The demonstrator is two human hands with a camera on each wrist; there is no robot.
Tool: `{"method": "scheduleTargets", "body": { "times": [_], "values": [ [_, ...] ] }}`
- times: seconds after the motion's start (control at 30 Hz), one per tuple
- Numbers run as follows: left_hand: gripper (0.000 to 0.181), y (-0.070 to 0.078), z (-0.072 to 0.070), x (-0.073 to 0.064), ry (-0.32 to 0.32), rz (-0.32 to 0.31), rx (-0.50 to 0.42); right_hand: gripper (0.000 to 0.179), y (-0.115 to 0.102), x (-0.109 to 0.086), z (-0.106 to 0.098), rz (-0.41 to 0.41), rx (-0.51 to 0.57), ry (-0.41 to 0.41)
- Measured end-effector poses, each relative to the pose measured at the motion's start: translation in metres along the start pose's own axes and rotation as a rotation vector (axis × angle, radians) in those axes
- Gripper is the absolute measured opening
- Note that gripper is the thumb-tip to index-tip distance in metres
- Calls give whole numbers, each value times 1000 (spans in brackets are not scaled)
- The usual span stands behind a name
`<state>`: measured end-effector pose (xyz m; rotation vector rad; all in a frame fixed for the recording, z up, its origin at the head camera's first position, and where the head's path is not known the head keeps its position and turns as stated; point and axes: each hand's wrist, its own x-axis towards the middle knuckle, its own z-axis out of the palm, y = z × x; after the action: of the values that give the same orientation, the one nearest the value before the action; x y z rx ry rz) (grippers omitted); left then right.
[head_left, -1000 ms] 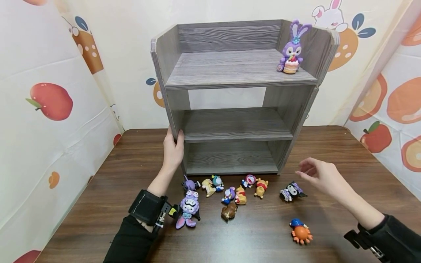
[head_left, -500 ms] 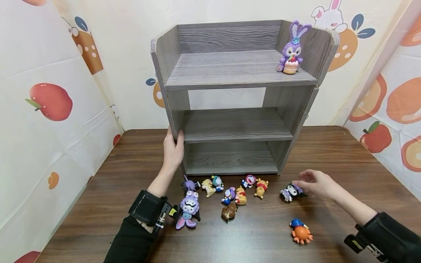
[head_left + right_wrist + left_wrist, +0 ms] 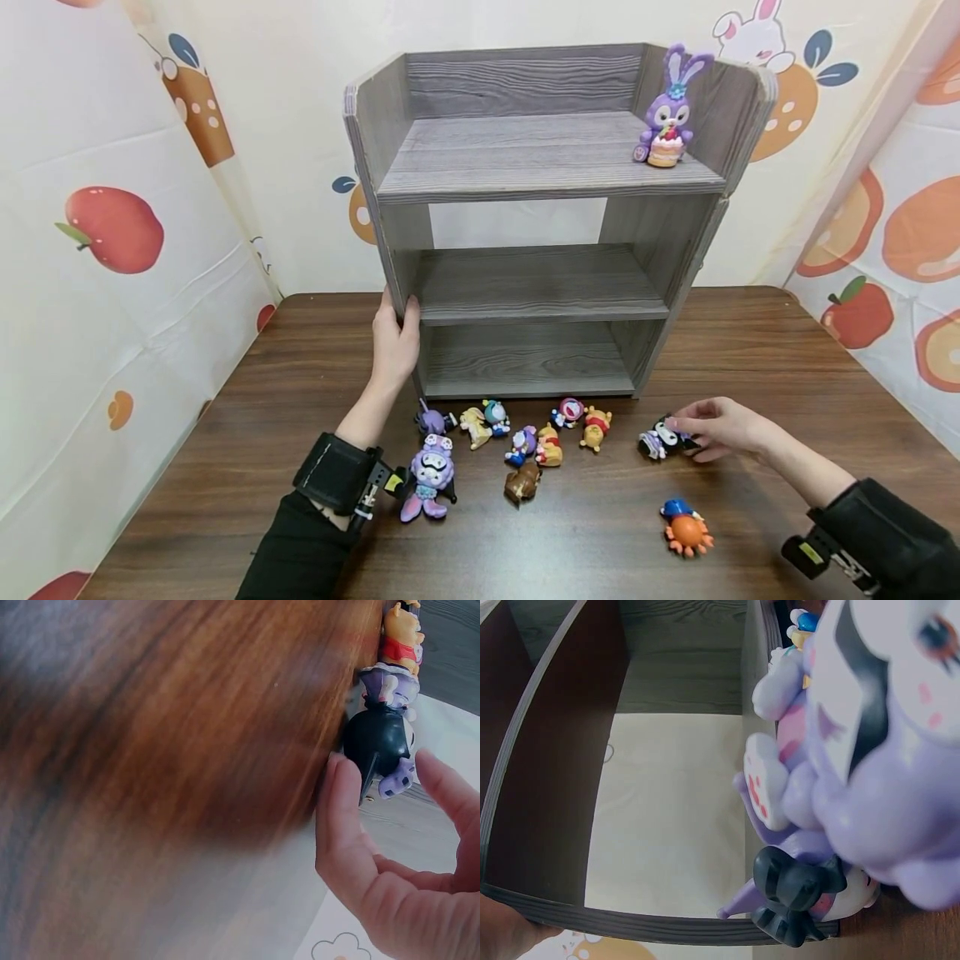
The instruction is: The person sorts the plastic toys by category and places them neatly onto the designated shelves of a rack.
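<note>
My left hand (image 3: 396, 343) grips the left side panel of the grey wooden shelf (image 3: 540, 317), thumb at its front edge and fingers outside. In the left wrist view, only part of that hand (image 3: 506, 930) shows at the panel. On the right, a black-headed figurine with a purple bow (image 3: 660, 439) lies on the table. My right hand (image 3: 723, 429) has its thumb and fingers around the figurine's head; in the right wrist view the fingertips flank the black head (image 3: 377, 742). A purple rabbit figurine with a cake (image 3: 666, 125) stands on the top shelf, at right.
Several small figurines lie before the shelf, among them a yellow bear (image 3: 596, 428), a brown figure (image 3: 522, 483) and a large lilac figure (image 3: 432, 475) near my left wrist. An orange crab figurine (image 3: 687, 531) lies near the front right of the brown table (image 3: 585, 550).
My right hand has come down and left onto the black-headed figurine, its fingers now around the head. My left hand stays on the shelf panel.
</note>
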<state>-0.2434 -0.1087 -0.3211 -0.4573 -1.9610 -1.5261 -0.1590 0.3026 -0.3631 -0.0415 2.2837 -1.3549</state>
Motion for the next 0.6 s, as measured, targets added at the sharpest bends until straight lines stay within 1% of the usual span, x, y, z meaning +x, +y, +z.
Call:
{"method": "scheduleTargets", "body": {
  "times": [0.1, 0.2, 0.27, 0.33, 0.4, 0.47, 0.53, 0.6],
  "values": [
    [34, 1, 0, 0, 2, -4, -7, 53, 1, 1, -1, -5, 78, -62],
    [35, 2, 0, 0, 1, -7, -6, 45, 3, 2, -3, -17, 135, -119],
    [36, 2, 0, 0, -3, -9, -6, 38, 4, 3, -4, -20, 164, -144],
    [38, 2, 0, 0, -8, -11, -5, 33, 5, 3, -4, -24, 180, -151],
    [38, 1, 0, 0, -8, -11, -1, 31, 5, 4, -3, -31, 173, -130],
    [37, 1, 0, 0, -8, -12, 1, 35, 4, 3, -2, -53, 135, -92],
    [37, 2, 0, 0, -4, -11, 9, 38, 1, 2, -1, -86, 65, -32],
    [37, 2, -1, 0, -4, -10, 9, 40, -3, 0, 1, -125, -54, 60]
  ]
}}
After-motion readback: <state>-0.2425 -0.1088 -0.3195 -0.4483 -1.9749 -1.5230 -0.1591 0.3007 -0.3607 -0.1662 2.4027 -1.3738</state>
